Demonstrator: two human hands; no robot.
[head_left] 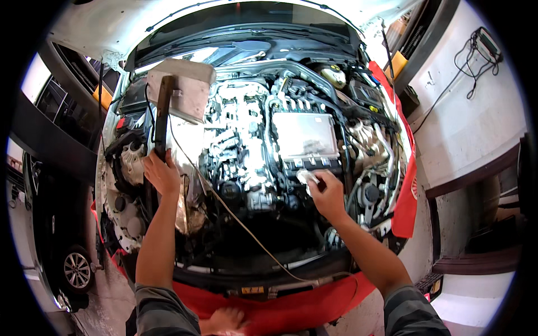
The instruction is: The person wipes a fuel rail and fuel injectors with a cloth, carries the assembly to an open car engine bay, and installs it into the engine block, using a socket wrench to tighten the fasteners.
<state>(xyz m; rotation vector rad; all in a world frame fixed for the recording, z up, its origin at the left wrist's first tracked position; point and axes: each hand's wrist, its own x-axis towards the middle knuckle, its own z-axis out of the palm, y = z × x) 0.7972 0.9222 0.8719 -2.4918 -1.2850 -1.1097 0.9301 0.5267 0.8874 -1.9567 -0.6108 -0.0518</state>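
My left hand (pixel 162 172) is closed around the lower end of a long dark bar (pixel 164 106), held upright over the left side of an open car engine bay. A thin tan cord (pixel 238 217) hangs from near the bar and crosses to the front edge. Between the finger and thumb of my right hand (pixel 327 195) is a crumpled white cloth (pixel 306 177). This hand is just below a flat, pale rectangular cover (pixel 305 135) on the engine (pixel 241 134). Strong light whitens the engine's middle, hiding detail.
Red protective covers (pixel 280 308) drape the front and right fender. A beige boxy part (pixel 180 89) sits at the back left. The raised hood (pixel 101 28) hangs overhead. Another person's hand (pixel 227 321) shows at the lower edge. A dark car (pixel 56 224) stands left.
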